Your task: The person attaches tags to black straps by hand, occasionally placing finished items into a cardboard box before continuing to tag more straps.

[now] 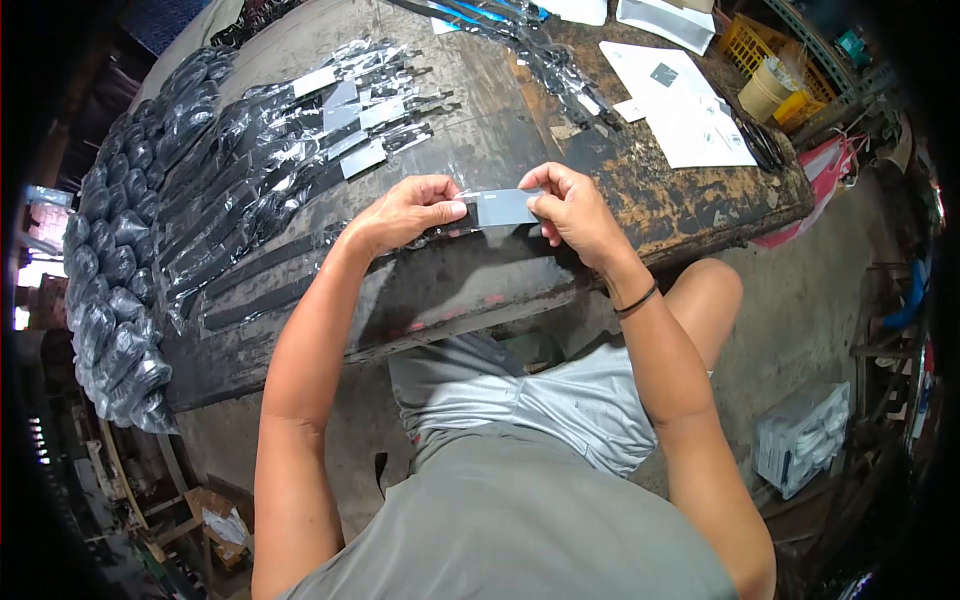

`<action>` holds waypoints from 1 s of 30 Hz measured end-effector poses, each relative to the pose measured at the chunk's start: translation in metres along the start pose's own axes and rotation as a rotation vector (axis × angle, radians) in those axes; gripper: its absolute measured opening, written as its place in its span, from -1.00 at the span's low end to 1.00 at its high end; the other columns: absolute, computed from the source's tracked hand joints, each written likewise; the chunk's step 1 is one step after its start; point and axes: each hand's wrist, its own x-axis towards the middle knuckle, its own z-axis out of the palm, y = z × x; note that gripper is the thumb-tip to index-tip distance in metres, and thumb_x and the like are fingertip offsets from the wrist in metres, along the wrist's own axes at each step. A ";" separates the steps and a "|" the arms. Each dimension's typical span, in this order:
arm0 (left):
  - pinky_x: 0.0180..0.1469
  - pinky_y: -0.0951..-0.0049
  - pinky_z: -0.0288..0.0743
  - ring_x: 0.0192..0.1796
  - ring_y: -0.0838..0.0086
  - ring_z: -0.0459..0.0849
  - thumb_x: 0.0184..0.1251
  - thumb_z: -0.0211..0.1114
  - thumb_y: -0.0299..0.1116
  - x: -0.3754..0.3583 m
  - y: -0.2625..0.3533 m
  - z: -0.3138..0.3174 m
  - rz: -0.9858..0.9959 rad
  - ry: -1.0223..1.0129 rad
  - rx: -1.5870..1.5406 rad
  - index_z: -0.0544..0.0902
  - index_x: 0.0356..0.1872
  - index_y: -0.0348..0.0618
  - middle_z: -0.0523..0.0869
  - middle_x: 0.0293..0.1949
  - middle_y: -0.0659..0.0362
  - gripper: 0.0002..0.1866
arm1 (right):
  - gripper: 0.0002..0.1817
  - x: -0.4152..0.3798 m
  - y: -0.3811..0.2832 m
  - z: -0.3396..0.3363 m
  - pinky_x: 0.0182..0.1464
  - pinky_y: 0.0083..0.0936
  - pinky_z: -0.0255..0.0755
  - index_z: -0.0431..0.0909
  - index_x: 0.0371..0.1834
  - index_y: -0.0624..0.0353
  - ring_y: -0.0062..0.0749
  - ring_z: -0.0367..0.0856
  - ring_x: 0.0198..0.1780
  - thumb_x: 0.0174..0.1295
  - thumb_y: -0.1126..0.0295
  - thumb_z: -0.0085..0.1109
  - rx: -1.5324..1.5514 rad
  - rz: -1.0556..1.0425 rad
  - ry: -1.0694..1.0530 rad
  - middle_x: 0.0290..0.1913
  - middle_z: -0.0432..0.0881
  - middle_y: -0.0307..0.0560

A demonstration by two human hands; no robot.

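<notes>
Between my hands, over the near edge of the table, a pale grey card is stretched flat. My right hand pinches its right end between thumb and fingers. At the card's left end my left hand pinches a black piece in clear plastic, its thumb lying on top. A long black strap in a clear plastic sleeve lies on the table to the left of my left hand. Beyond it are several more sleeved black straps, some with white or grey cards at their ends.
Bundled plastic-wrapped black items are heaped along the table's left edge. White paper sheets lie at the right, near a yellow crate and a tan roll. More black straps lie at the back. The worn wooden table has a dark, rounded edge.
</notes>
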 end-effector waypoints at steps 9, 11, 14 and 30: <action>-0.25 0.62 0.30 -0.30 0.70 0.44 0.33 0.31 -0.18 0.002 0.011 0.005 -0.074 0.033 0.159 0.57 -0.24 -0.22 0.56 -0.39 0.36 -0.72 | -0.72 -0.001 0.002 0.023 -0.52 -0.77 0.41 0.40 -0.01 0.23 -0.75 0.47 -0.52 0.25 0.47 0.18 0.041 -0.050 -0.066 -0.42 0.48 -0.33; -0.25 0.62 0.30 -0.30 0.70 0.44 0.33 0.31 -0.18 0.003 0.012 0.006 -0.081 0.053 0.201 0.58 -0.24 -0.22 0.56 -0.39 0.37 -0.72 | -0.71 -0.001 0.005 0.026 -0.52 -0.70 0.45 0.39 -0.04 0.27 -0.68 0.52 -0.50 0.21 0.49 0.19 0.077 -0.036 -0.006 -0.38 0.53 -0.25; -0.26 0.62 0.29 -0.31 0.70 0.43 0.32 0.31 -0.18 0.004 0.008 0.006 -0.046 0.092 0.140 0.59 -0.23 -0.23 0.55 -0.40 0.38 -0.72 | -0.73 -0.001 0.012 0.022 -0.48 -0.69 0.49 0.39 -0.05 0.31 -0.64 0.56 -0.48 0.23 0.50 0.18 0.196 -0.035 0.007 -0.38 0.57 -0.19; -0.20 0.54 0.39 -0.27 0.66 0.46 0.25 0.37 -0.31 0.020 0.013 0.021 -0.084 0.056 0.220 0.56 -0.14 -0.35 0.59 -0.37 0.29 -0.69 | -0.88 -0.009 0.026 0.025 -0.23 -0.25 0.49 0.63 -0.28 0.11 -0.09 0.62 -0.25 0.11 0.51 0.21 -0.693 -0.613 0.274 -0.29 0.57 -0.08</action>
